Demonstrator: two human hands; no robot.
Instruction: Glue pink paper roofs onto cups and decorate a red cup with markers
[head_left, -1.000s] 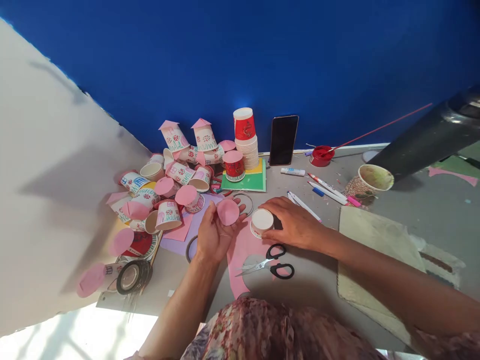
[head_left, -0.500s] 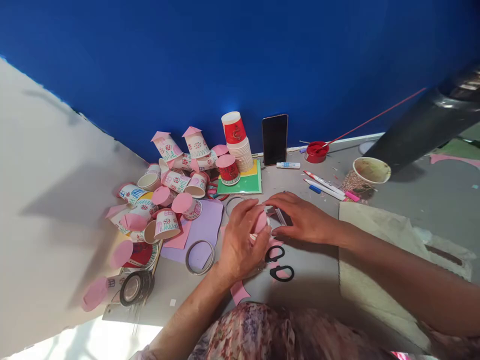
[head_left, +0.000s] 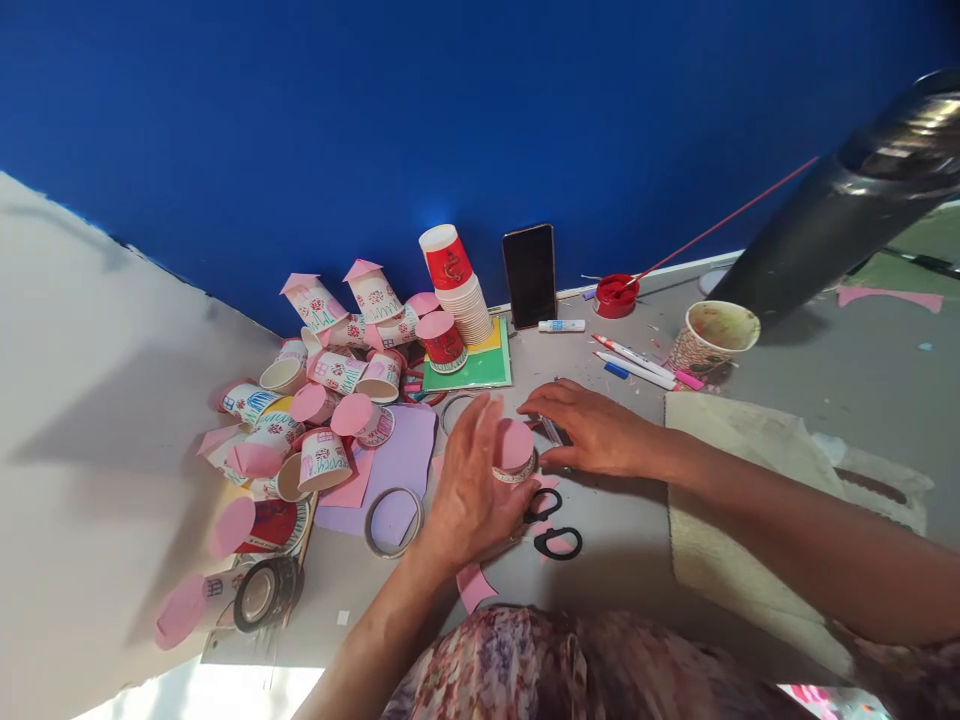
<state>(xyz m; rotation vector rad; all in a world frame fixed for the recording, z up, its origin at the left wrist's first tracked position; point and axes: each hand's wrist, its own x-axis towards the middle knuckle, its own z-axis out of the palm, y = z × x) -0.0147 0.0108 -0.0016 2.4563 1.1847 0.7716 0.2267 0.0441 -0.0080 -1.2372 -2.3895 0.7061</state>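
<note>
Between my hands stands a small paper cup (head_left: 513, 472) topped by a round pink paper disc (head_left: 514, 442). My left hand (head_left: 474, 490) is beside the cup on its left, fingers stretched and thumb apart. Whether it still touches the cup I cannot tell. To the right of the cup, my right hand (head_left: 596, 432) has its fingers and thumb spread, with no object gripped. A clear strip-like item (head_left: 550, 430) lies by its fingertips. Black-handled scissors (head_left: 559, 543) lie just below the cup, their blades hidden, amid pink paper scraps (head_left: 475, 587).
Decorated paper cups (head_left: 326, 458) with pink tops crowd the left. Behind are stacked cups (head_left: 466, 305), a phone (head_left: 530, 277) and a red paint pot (head_left: 616, 297). Markers (head_left: 637, 368), a used cup (head_left: 716, 340), a dark bottle (head_left: 825, 225) and a pale cloth (head_left: 712, 490) occupy the right.
My left hand's fingers have opened and straightened away from the cup, uncovering its pink disc. My right hand stays spread beside it. The whole view has shifted slightly.
</note>
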